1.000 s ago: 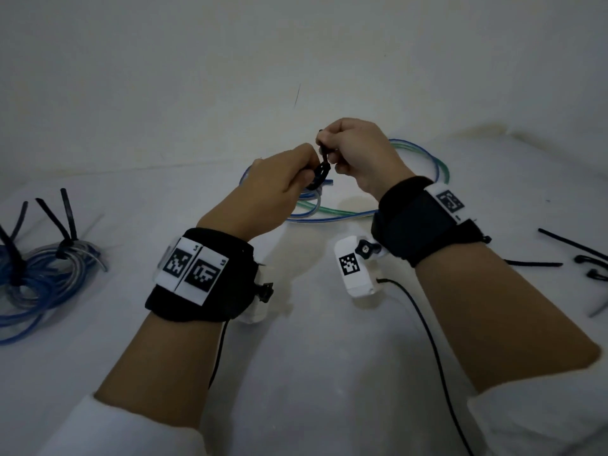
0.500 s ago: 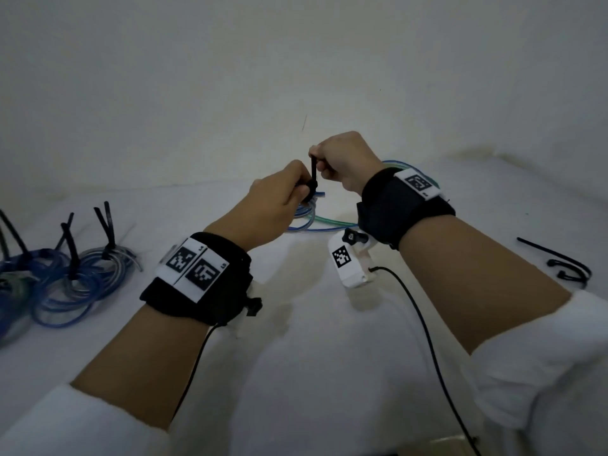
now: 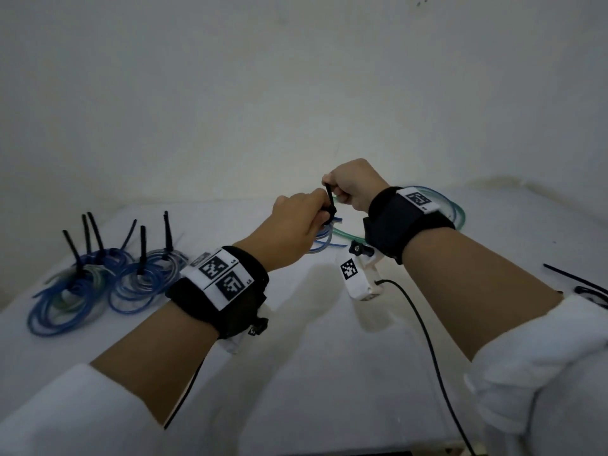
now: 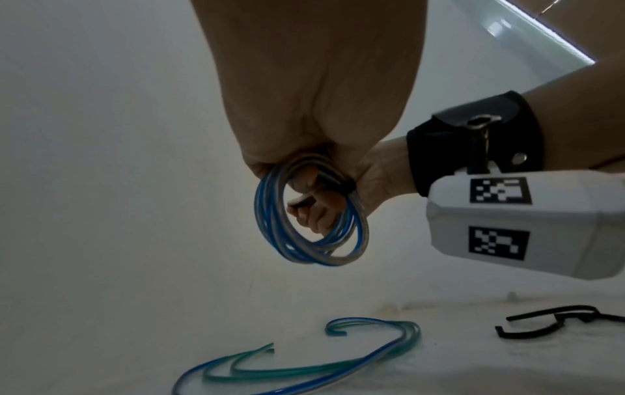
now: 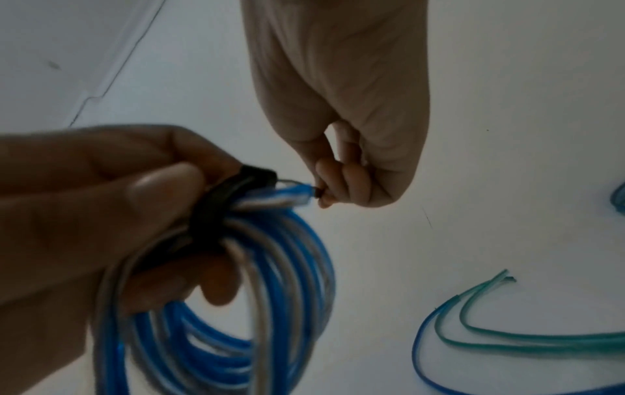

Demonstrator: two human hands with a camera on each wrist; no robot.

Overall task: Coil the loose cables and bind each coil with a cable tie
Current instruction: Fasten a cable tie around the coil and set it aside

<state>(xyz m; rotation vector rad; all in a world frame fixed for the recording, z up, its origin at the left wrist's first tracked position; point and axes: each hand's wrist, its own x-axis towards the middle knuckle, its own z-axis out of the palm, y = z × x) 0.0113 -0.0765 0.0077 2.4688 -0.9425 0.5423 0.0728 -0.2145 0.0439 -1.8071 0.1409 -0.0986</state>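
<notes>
A small coil of blue and clear cable (image 4: 306,227) was held up in the air above a white table (image 3: 312,373), near the middle of the scene. A black cable tie (image 3: 330,205) was wrapped around the top of the coil, and its loose tail rose upward from the bundle.

The left hand (image 3: 289,232) gripped the coil at the wrapped spot, fingers and thumb curled tight around the strands and the tie's band. Just to its right and a little higher, the right hand (image 3: 353,184) was closed in a fist, its fingertips (image 5: 333,184) pinching the tail of the tie. The two hands were almost touching. Each wrist wore a black strap with square black-and-white markers, and a white camera unit (image 3: 360,274) hung under the right wrist with a thin black wire trailing toward the near edge.

On the table beyond the hands, loose blue and green cables (image 4: 304,366) lay in an open curve, not yet coiled. At the far left lay finished coils (image 3: 98,284) of blue and clear cable, each bound with black ties whose tails stood upright. At the right edge of the table lay spare cable ties (image 3: 579,284), black and unused. Both forearms were bare, with white sleeves pushed up. A plain pale wall stood behind the table.
</notes>
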